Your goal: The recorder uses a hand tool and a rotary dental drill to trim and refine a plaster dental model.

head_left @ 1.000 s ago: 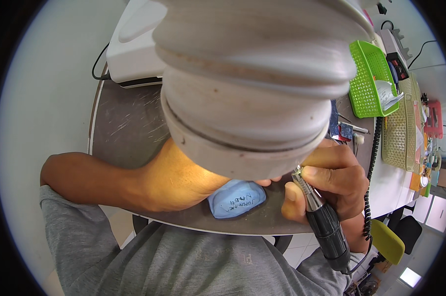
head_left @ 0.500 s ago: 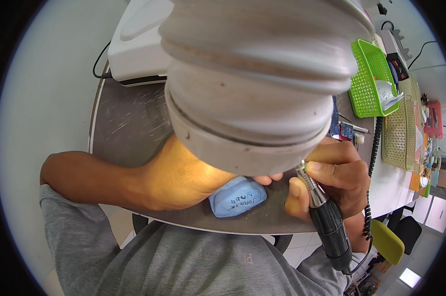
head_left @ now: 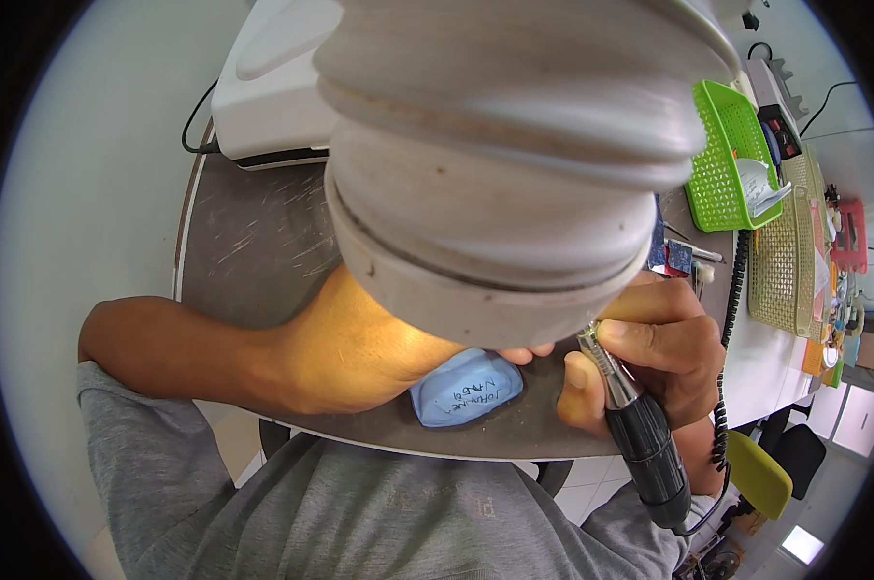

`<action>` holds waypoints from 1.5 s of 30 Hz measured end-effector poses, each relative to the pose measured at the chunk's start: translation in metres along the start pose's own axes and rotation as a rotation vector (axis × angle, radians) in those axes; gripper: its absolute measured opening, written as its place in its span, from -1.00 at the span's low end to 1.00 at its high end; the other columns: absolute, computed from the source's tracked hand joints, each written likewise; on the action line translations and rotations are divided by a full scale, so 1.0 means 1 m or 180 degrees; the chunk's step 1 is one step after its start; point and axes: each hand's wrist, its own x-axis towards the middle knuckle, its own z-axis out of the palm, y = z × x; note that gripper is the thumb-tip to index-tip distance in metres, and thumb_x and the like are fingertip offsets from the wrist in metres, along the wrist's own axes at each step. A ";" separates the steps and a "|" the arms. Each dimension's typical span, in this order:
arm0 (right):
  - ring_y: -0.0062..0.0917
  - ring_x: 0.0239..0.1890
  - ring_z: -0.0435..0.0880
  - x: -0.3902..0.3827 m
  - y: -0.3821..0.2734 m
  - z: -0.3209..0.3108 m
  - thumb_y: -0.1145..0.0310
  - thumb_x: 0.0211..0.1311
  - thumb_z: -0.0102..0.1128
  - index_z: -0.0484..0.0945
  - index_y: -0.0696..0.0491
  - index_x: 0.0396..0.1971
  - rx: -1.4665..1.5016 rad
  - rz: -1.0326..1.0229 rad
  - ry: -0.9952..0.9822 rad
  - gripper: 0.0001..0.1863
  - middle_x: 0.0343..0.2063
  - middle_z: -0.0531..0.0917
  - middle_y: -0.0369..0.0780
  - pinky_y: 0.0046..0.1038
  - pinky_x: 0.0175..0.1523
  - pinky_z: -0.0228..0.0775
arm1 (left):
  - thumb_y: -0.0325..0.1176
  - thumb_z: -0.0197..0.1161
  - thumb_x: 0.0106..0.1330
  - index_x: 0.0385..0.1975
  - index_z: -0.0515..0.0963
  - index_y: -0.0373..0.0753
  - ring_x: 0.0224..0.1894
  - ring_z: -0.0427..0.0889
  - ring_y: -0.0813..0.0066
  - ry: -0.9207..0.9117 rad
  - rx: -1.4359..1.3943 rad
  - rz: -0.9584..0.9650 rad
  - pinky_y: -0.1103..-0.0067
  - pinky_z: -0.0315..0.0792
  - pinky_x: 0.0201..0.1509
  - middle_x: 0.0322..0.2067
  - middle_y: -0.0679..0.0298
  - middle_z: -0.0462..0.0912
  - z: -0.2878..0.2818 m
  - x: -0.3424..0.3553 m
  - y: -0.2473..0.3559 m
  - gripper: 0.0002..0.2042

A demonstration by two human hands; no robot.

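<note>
Black-handled and metal-nosed, the rotary tool (head_left: 640,440) sits in the right hand (head_left: 649,348) in a pen-style grip: thumb and fingers are closed around the metal collar near the tip, and the black body trails back past the palm toward the lower right. Holding this close to the working end appears to give fine control of the tip. The tip itself is hidden behind the large pale ribbed hose (head_left: 500,164), which hangs directly over the work, probably to draw away dust.

The left hand (head_left: 379,353) lies on the tabletop (head_left: 253,251) with its forearm flat, apparently as a brace. Its fingers run under the hose mouth, so whether they are closed on anything cannot be told. The blue mould (head_left: 466,387), marked with handwriting, rests at the near edge of the tabletop, touching the left hand and just beside the right thumb.

A coiled black cord (head_left: 731,319) runs along the right edge of the tabletop. Beyond it stand a green basket (head_left: 722,164) and a tan basket (head_left: 785,251). A white machine (head_left: 263,97) sits at the far side.

Compared with the frame one second earlier, the right hand and tool sit slightly more upright and nearer the hose rim; the blue mould and left forearm are practically unchanged.
</note>
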 end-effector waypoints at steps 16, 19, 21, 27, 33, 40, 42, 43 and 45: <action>-0.15 -0.26 0.69 -0.001 0.000 -0.002 0.50 -0.07 0.42 0.42 0.20 -0.32 0.0115 0.0079 0.0024 -0.65 -0.47 0.57 -0.07 -0.38 -0.29 0.62 | -0.35 0.06 0.38 -0.16 0.39 -0.34 -0.20 0.57 0.52 -0.0028 0.0248 -0.0284 0.60 0.49 -0.07 -0.27 0.18 0.54 0.001 -0.002 0.007 -0.82; -0.14 -0.26 0.69 -0.002 -0.001 -0.003 0.49 -0.06 0.41 0.41 0.20 -0.32 0.0169 0.0107 0.0135 -0.65 -0.46 0.58 -0.07 -0.37 -0.28 0.62 | -0.46 0.14 0.30 -0.26 0.55 -0.38 -0.22 0.63 0.50 0.0073 0.0082 -0.0175 0.58 0.55 -0.10 -0.30 0.19 0.65 0.000 0.000 0.002 -0.87; -0.14 -0.25 0.68 -0.002 -0.001 -0.002 0.48 -0.06 0.41 0.40 0.20 -0.32 0.0157 0.0129 0.0115 -0.65 -0.46 0.58 -0.07 -0.36 -0.27 0.62 | -0.46 0.14 0.30 -0.26 0.55 -0.38 -0.22 0.63 0.50 0.0069 0.0087 -0.0161 0.58 0.55 -0.10 -0.31 0.19 0.65 0.000 0.000 0.003 -0.87; -0.13 -0.26 0.68 0.000 0.000 -0.002 0.48 -0.07 0.42 0.41 0.21 -0.34 0.0098 -0.0018 -0.0049 -0.65 -0.46 0.58 -0.07 -0.35 -0.27 0.62 | -0.41 0.10 0.34 -0.20 0.46 -0.36 -0.21 0.60 0.51 -0.0033 0.0197 -0.0177 0.59 0.52 -0.08 -0.29 0.19 0.59 0.000 0.000 0.006 -0.84; -0.14 -0.26 0.69 0.000 -0.001 -0.003 0.48 -0.07 0.42 0.42 0.21 -0.35 0.0039 0.0111 -0.0117 -0.67 -0.46 0.58 -0.07 -0.37 -0.27 0.62 | -0.37 0.03 0.39 -0.11 0.35 -0.34 -0.19 0.56 0.53 -0.0138 0.0142 -0.0172 0.60 0.48 -0.06 -0.27 0.19 0.53 0.000 0.000 0.005 -0.80; -0.15 -0.26 0.69 -0.001 0.001 -0.001 0.50 -0.06 0.41 0.42 0.21 -0.35 0.0182 0.0057 0.0158 -0.68 -0.48 0.58 -0.08 -0.40 -0.31 0.62 | -0.36 0.04 0.38 -0.11 0.36 -0.35 -0.20 0.56 0.54 -0.0240 0.0020 -0.0163 0.61 0.48 -0.06 -0.27 0.19 0.52 0.000 0.002 0.005 -0.79; -0.14 -0.26 0.69 -0.001 -0.001 -0.001 0.50 -0.06 0.41 0.42 0.21 -0.34 0.0080 0.0028 0.0078 -0.67 -0.48 0.58 -0.08 -0.39 -0.30 0.62 | -0.36 0.04 0.38 -0.11 0.36 -0.35 -0.20 0.56 0.53 -0.0247 0.0013 -0.0192 0.60 0.48 -0.06 -0.27 0.19 0.52 -0.001 0.002 0.004 -0.79; -0.14 -0.25 0.69 -0.001 -0.001 0.000 0.50 -0.07 0.41 0.43 0.21 -0.34 0.0043 0.0024 0.0078 -0.67 -0.48 0.58 -0.08 -0.38 -0.29 0.62 | -0.35 0.05 0.38 -0.11 0.37 -0.35 -0.20 0.56 0.53 -0.0248 0.0009 -0.0216 0.60 0.48 -0.06 -0.28 0.19 0.52 -0.001 0.001 0.004 -0.79; -0.14 -0.25 0.69 -0.001 -0.002 0.001 0.50 -0.07 0.41 0.43 0.20 -0.34 0.0005 0.0026 0.0077 -0.67 -0.48 0.58 -0.08 -0.37 -0.28 0.62 | -0.35 0.05 0.38 -0.11 0.37 -0.35 -0.21 0.56 0.53 -0.0197 -0.0004 -0.0226 0.60 0.48 -0.06 -0.28 0.19 0.52 0.000 0.000 0.005 -0.78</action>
